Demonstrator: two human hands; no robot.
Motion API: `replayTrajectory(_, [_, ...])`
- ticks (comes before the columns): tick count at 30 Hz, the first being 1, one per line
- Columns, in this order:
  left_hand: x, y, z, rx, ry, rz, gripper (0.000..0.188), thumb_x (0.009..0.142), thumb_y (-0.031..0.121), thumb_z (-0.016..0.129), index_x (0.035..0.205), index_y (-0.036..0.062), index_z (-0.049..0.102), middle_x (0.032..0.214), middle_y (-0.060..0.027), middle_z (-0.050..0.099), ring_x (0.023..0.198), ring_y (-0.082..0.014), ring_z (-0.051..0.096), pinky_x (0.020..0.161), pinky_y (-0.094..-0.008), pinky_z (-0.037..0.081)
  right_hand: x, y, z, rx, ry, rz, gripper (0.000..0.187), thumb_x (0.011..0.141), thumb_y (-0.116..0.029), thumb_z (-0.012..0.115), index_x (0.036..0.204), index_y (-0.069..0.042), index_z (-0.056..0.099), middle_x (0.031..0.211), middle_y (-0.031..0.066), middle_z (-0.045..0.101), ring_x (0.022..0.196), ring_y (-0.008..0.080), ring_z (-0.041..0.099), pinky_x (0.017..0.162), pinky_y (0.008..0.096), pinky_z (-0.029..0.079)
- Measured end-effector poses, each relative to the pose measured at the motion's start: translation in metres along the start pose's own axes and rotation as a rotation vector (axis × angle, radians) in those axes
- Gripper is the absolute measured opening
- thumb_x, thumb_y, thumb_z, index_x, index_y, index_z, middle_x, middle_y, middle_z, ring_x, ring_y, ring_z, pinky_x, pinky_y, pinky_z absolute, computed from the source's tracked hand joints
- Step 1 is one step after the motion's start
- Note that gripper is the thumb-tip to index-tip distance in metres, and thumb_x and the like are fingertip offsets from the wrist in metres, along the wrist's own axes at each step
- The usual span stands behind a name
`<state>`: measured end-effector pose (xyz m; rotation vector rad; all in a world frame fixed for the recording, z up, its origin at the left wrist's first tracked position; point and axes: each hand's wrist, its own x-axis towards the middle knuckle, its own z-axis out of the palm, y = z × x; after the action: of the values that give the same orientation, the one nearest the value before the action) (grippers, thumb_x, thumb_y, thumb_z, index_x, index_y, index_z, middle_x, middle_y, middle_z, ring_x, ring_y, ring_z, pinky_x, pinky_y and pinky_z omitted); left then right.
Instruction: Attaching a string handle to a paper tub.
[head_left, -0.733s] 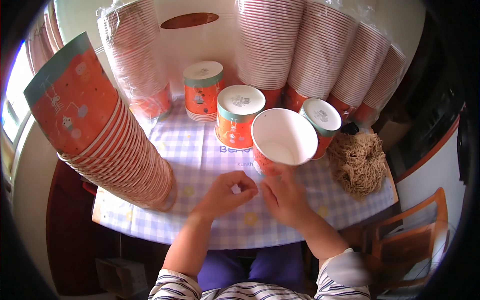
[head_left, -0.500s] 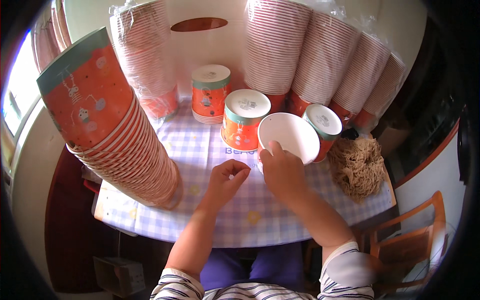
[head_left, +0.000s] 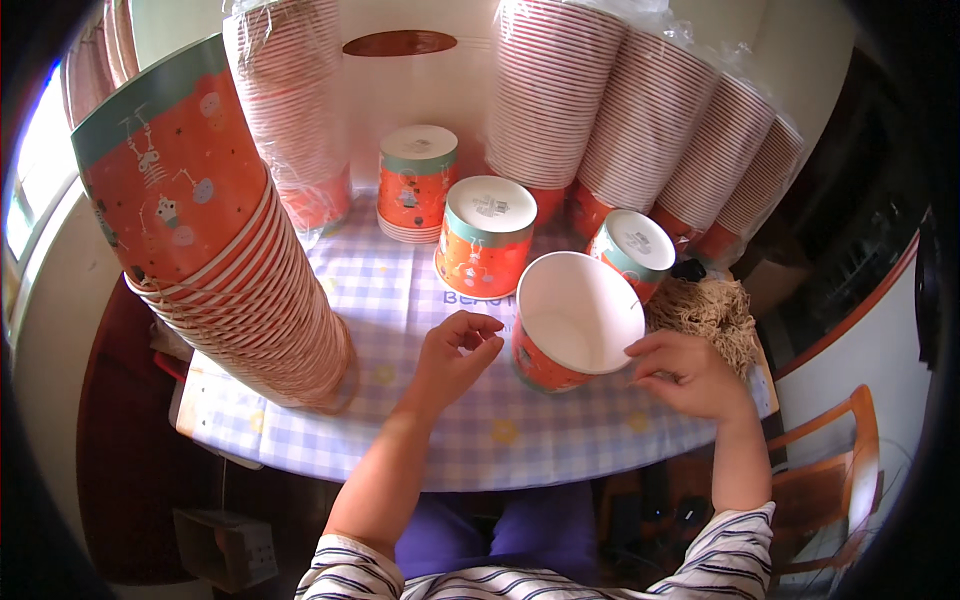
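Note:
A paper bucket (head_left: pixel 548 362) with an orange printed outside and white inside stands mouth up before me, tipped slightly toward me. A short thin dark line shows by its right rim; I cannot make out what it is. My right hand (head_left: pixel 692 374) is at the bucket's right side, thumb and forefinger apart, the forefinger at the rim. On the other side my left hand (head_left: pixel 458 352) hovers over the tablecloth, fingers curved and the thumb tip apart from them, nothing visible in it. Beyond the bucket, several similar buckets (head_left: pixel 490 206) stand upside down.
To the left leans a tall nested stack of orange buckets (head_left: pixel 240 300). Plastic-wrapped stacks (head_left: pixel 640 120) line the back. A heap of beige cords (head_left: pixel 705 315) lies at the right on the checked tablecloth (head_left: pixel 400 430). A wooden chair (head_left: pixel 825 480) stands at the right.
The bucket has shifted toward me and slightly right. My right hand has left its near left rim and moved to its right side. My left hand is nearly still, its thumb and forefinger now apart.

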<state>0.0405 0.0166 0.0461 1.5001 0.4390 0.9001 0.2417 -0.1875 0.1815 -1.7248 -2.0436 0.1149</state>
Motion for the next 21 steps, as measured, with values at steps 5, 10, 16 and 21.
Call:
replayTrajectory(5, [-0.002, 0.002, 0.006, 0.102, -0.009, 0.029, 0.020, 0.079, 0.011, 0.066, 0.097, 0.0029, 0.064, 0.084, -0.0012, 0.059, 0.068, -0.0067, 0.051, 0.064, -0.0220, 0.045, 0.023, -0.026, -0.013, 0.440, 0.217, 0.222, 0.009, 0.075, -0.003, 0.069, 0.082, -0.002, 0.064, 0.082, 0.0057, 0.059, 0.069, 0.0096, 0.054, 0.058, 0.0212, 0.042])
replayTrajectory(10, [-0.001, -0.002, 0.011, 0.159, 0.074, 0.053, 0.018, 0.081, 0.010, 0.066, 0.098, 0.0037, 0.064, 0.086, -0.0015, 0.059, 0.067, -0.0066, 0.052, 0.062, -0.0216, 0.044, 0.085, -0.017, 0.022, 0.234, 0.115, 0.218, 0.012, 0.076, -0.010, 0.066, 0.083, 0.000, 0.064, 0.080, 0.0095, 0.061, 0.072, 0.0171, 0.059, 0.065, 0.0297, 0.047])
replayTrajectory(16, [0.003, -0.004, 0.022, 0.115, 0.102, 0.119, 0.020, 0.081, 0.013, 0.067, 0.099, 0.0047, 0.064, 0.089, -0.0041, 0.059, 0.063, -0.0093, 0.052, 0.058, -0.0227, 0.045, 0.103, 0.012, 0.052, 0.298, -0.068, 0.320, 0.013, 0.076, -0.012, 0.066, 0.082, 0.000, 0.065, 0.081, 0.0091, 0.061, 0.074, 0.0174, 0.060, 0.067, 0.0298, 0.047])
replayTrajectory(21, [0.001, 0.007, 0.023, 0.094, 0.075, 0.116, 0.019, 0.082, 0.013, 0.066, 0.098, 0.0029, 0.064, 0.093, -0.0057, 0.058, 0.063, -0.0099, 0.052, 0.059, -0.0232, 0.045, 0.104, 0.016, 0.060, 0.305, -0.114, 0.331, 0.013, 0.076, -0.012, 0.065, 0.081, 0.000, 0.064, 0.081, 0.0081, 0.061, 0.074, 0.0165, 0.059, 0.067, 0.0290, 0.048])
